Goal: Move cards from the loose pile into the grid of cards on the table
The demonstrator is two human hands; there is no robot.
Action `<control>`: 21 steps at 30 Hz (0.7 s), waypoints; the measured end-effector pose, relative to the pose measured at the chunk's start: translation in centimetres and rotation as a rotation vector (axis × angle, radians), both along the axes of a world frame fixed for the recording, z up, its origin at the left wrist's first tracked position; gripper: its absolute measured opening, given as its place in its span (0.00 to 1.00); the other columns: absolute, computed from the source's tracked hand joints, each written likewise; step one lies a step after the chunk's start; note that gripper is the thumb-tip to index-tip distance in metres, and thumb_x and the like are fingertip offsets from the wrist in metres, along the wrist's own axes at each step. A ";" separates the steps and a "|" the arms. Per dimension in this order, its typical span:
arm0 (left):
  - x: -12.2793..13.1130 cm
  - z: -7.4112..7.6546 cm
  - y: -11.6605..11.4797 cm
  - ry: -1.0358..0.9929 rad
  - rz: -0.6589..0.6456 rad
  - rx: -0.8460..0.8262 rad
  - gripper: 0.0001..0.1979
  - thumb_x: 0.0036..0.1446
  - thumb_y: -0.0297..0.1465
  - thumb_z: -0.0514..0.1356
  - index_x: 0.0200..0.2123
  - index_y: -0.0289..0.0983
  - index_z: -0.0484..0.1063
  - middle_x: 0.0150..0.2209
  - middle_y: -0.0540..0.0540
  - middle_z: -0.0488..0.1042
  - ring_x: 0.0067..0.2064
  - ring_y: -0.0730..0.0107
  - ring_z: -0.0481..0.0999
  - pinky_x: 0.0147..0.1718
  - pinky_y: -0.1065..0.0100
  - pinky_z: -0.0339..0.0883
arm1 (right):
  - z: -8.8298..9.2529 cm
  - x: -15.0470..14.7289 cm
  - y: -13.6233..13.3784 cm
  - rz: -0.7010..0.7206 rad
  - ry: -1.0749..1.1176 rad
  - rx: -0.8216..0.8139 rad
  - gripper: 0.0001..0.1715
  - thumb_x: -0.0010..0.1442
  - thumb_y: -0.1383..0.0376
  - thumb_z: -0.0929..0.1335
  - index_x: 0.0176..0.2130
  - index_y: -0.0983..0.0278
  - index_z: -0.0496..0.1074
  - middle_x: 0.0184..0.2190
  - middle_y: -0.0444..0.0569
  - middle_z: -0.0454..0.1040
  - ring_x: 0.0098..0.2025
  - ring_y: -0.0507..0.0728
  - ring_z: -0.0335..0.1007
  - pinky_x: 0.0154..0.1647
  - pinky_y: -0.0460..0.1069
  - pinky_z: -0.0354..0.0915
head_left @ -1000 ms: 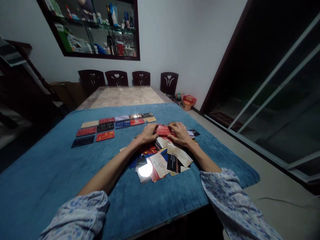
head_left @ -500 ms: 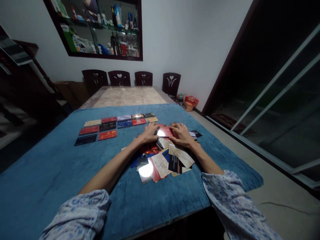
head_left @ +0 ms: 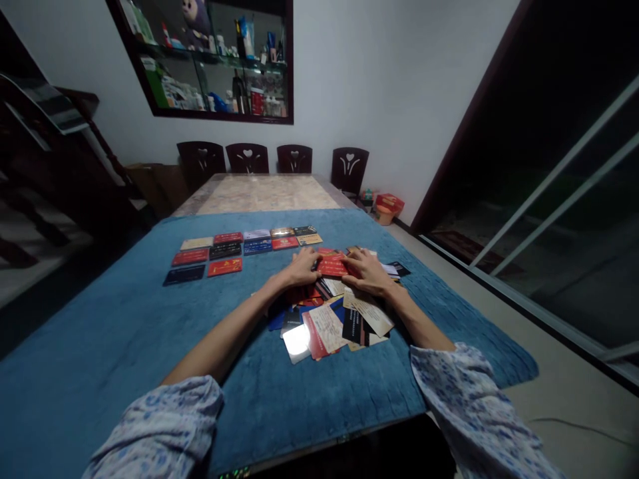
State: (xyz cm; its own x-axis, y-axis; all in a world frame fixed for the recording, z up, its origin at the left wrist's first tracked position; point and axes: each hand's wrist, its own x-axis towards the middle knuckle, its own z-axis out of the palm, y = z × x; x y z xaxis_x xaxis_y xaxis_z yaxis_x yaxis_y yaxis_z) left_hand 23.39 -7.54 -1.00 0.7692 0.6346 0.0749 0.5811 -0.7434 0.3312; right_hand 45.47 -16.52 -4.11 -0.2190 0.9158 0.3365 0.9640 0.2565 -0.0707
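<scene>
A red card (head_left: pixel 332 263) is gripped at its two sides above a loose heap. My left hand (head_left: pixel 301 267) closes on its left edge, and my right hand (head_left: pixel 368 271) on its right edge. Whether more cards lie stacked under it I cannot tell. Below my wrists spread overlapping cards: a cream one (head_left: pixel 328 327), a black one (head_left: pixel 353 326), a beige one (head_left: pixel 373 311) and a shiny silver one (head_left: pixel 297 343). To the left lie rows of card piles, among them a red pile (head_left: pixel 224 267), a dark blue pile (head_left: pixel 184 275) and a black pile (head_left: pixel 225 249).
A blue cloth (head_left: pixel 124 359) covers the near part of the table; its bare stone-patterned top (head_left: pixel 269 193) shows beyond. Dark chairs (head_left: pixel 248 158) line the far side. A glass-shelved cabinet (head_left: pixel 219 120) is set in the wall. A sliding door (head_left: pixel 549 186) stands at right.
The view has shifted slightly, so everything sits a little farther right. The red card has tilted, and the bright glare on it is gone. Both hands keep their hold on it.
</scene>
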 end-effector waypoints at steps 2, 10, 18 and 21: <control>-0.4 0.1 -0.1 0.004 0.001 -0.009 0.23 0.54 0.29 0.60 0.55 0.37 0.70 0.55 0.38 0.66 0.61 0.49 0.63 0.59 0.43 0.59 | 0.1 -0.1 0.1 0.031 -0.002 0.011 0.27 0.62 0.52 0.66 0.57 0.60 0.73 0.55 0.58 0.70 0.56 0.66 0.59 0.54 0.61 0.59; -2.4 -0.1 -0.4 0.012 0.013 0.008 0.23 0.54 0.30 0.60 0.54 0.38 0.70 0.54 0.39 0.67 0.60 0.49 0.63 0.58 0.45 0.60 | 0.4 -1.4 0.6 0.113 0.002 0.029 0.26 0.62 0.50 0.67 0.51 0.62 0.77 0.49 0.58 0.73 0.51 0.65 0.61 0.52 0.59 0.61; -4.3 -0.6 -0.3 -0.025 0.015 0.020 0.19 0.52 0.30 0.61 0.49 0.39 0.72 0.52 0.41 0.68 0.58 0.49 0.65 0.55 0.47 0.62 | 1.1 -2.9 1.0 0.124 -0.003 -0.024 0.28 0.59 0.49 0.70 0.52 0.62 0.77 0.49 0.57 0.75 0.48 0.64 0.63 0.50 0.58 0.60; -5.1 -0.6 -0.4 -0.039 0.023 0.019 0.20 0.51 0.29 0.62 0.49 0.38 0.72 0.53 0.40 0.68 0.58 0.48 0.65 0.55 0.47 0.62 | 1.1 -3.5 1.4 0.152 -0.002 -0.047 0.28 0.59 0.49 0.70 0.53 0.62 0.76 0.48 0.57 0.75 0.47 0.63 0.63 0.49 0.57 0.60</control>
State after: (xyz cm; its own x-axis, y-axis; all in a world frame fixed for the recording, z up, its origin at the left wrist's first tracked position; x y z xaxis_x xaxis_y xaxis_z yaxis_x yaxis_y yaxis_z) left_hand 18.26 -7.94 -1.56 0.7505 0.6505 0.1164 0.5852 -0.7361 0.3402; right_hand 41.97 -15.13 -2.99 -0.3571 0.8869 0.2931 0.9143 0.3961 -0.0844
